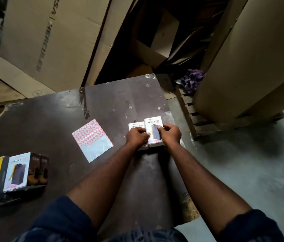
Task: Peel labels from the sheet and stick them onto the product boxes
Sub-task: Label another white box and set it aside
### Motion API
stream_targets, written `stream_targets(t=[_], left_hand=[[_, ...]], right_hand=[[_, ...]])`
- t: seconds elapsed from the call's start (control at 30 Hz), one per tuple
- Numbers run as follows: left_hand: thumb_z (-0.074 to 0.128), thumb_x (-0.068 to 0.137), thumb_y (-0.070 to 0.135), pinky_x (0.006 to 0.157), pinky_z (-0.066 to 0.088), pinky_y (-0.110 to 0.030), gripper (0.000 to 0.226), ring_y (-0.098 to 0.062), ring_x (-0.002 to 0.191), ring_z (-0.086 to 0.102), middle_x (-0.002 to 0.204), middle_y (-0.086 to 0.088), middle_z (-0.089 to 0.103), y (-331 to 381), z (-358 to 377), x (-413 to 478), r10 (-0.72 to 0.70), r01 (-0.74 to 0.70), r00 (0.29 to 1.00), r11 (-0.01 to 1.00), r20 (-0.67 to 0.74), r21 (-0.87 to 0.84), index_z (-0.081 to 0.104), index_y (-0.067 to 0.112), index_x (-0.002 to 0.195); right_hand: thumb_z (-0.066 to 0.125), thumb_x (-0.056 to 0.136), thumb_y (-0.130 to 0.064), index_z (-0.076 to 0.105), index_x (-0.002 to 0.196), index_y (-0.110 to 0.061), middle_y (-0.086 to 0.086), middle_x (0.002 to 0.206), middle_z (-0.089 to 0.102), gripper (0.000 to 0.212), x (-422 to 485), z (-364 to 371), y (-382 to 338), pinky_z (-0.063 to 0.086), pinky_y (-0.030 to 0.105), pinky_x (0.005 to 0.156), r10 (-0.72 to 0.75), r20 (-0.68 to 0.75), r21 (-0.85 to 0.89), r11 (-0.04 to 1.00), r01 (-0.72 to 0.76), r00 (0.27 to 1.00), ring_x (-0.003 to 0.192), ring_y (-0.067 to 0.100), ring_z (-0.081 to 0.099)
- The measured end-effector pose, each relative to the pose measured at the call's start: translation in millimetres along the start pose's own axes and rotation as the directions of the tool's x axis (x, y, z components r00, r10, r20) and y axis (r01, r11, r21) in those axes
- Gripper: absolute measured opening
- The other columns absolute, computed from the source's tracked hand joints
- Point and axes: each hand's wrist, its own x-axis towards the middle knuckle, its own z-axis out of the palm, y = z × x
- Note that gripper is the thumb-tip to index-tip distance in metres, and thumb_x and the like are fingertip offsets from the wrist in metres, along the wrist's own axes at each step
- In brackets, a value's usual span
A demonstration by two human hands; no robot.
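The left hand [136,137] and right hand [170,135] hold two product boxes [153,122] lying side by side on the tabletop [50,119]. The label sheet [92,139] lies flat just left of the hands, with more boxes [16,172] standing further left, nearer the person. Cartons [50,41] stand behind the tabletop, a pallet [191,112] right of the hands

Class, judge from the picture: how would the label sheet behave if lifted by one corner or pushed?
The label sheet looks paper-thin and lies flat on the table, so it would probably droop when lifted. It likely weighs little and slides easily. Its bare lower backing may feel slippery.
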Motion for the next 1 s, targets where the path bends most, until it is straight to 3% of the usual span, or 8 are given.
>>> stream_targets(t=[0.13,0.33,0.43,0.53,0.7,0.77,0.87,1.0], left_hand=[[0.079,0.073,0.022,0.083,0.058,-0.033,0.023,-0.021,0.085,0.072,0.088,-0.003,0.077,4.6,0.4,0.2,0.06,-0.042,0.993,0.985,-0.099,0.169,0.074,0.018,0.095],[0.078,0.074,0.018,0.079,0.047,-0.019,0.02,-0.014,0.089,0.069,0.09,-0.001,0.076,2.3,4.9,4.0,0.1,-0.063,0.983,0.972,-0.157,0.225,0.073,0.018,0.094],[0.077,0.074,0.017,0.08,0.048,-0.02,0.016,-0.014,0.09,0.069,0.09,-0.001,0.076,1.1,5.9,7.5,0.098,-0.057,0.98,0.972,-0.171,0.229,0.072,0.021,0.088],[0.077,0.069,0.02,0.086,0.055,-0.029,0.015,-0.017,0.086,0.071,0.085,0.001,0.076,-2.8,7.5,13.5,0.077,-0.039,0.983,0.976,-0.17,0.216,0.063,0.024,0.074],[0.076,0.069,0.02,0.079,0.057,-0.029,0.014,-0.019,0.079,0.071,0.078,0.002,0.075,-4.9,4.8,17.8,0.058,-0.034,0.991,0.981,-0.118,0.192,0.063,0.024,0.072],[0.073,0.075,0.014,0.067,0.055,-0.027,0.011,-0.02,0.066,0.068,0.07,0.0,0.07,-2.3,1.0,12.7,0.055,-0.046,0.995,0.993,-0.081,0.109,0.067,0.017,0.083],[0.059,0.089,-0.003,0.046,0.045,-0.022,0.011,-0.017,0.049,0.053,0.066,-0.01,0.058,-1.8,-10.9,-1.5,0.067,-0.066,0.998,0.986,0.004,-0.154,0.06,0.003,0.098],[0.055,0.095,0.001,0.058,0.056,-0.025,0.011,-0.019,0.063,0.061,0.078,-0.015,0.064,-16.9,-45.0,-16.8,0.098,-0.115,0.992,0.968,-0.085,-0.223,0.062,0.003,0.103]], right_hand=[[0.075,0.085,-0.029,0.075,0.111,-0.008,0.008,0.11,0.075,0.033,3.6,4.7,2.6,0.044,0.02,0.079,0.009,0.028,-0.01,1.0,-0.009,1.0,0.1,0.021,0.069],[0.075,0.086,-0.027,0.074,0.11,-0.007,0.008,0.11,0.075,0.031,8.0,9.6,6.2,0.04,0.018,0.075,0.043,0.033,-0.028,0.999,-0.042,0.999,0.099,0.02,0.068],[0.075,0.086,-0.028,0.073,0.112,-0.008,0.008,0.113,0.074,0.033,10.3,12.8,9.8,0.043,0.022,0.082,0.064,0.036,-0.045,0.997,-0.062,0.997,0.103,0.023,0.067],[0.075,0.086,-0.029,0.072,0.114,-0.008,0.008,0.115,0.073,0.035,12.7,14.2,11.5,0.045,0.024,0.086,0.082,0.033,-0.054,0.995,-0.081,0.996,0.105,0.023,0.066],[0.075,0.085,-0.032,0.071,0.116,-0.01,0.007,0.118,0.072,0.038,16.1,15.2,9.2,0.046,0.025,0.089,0.105,0.053,-0.073,0.992,-0.101,0.993,0.108,0.024,0.066],[0.074,0.085,-0.034,0.067,0.121,-0.01,0.008,0.124,0.069,0.044,16.0,14.5,7.4,0.047,0.03,0.097,0.124,0.061,-0.084,0.989,-0.118,0.99,0.114,0.026,0.063],[0.074,0.082,-0.036,0.064,0.123,-0.012,0.009,0.127,0.066,0.049,14.6,13.1,5.3,0.048,0.034,0.1,0.148,0.064,-0.105,0.984,-0.14,0.987,0.117,0.028,0.061],[0.073,0.076,-0.027,0.064,0.118,-0.013,0.011,0.125,0.065,0.044,5.3,7.5,-0.7,0.051,0.036,0.096,0.143,0.023,-0.155,0.978,-0.138,0.989,0.114,0.03,0.061]])
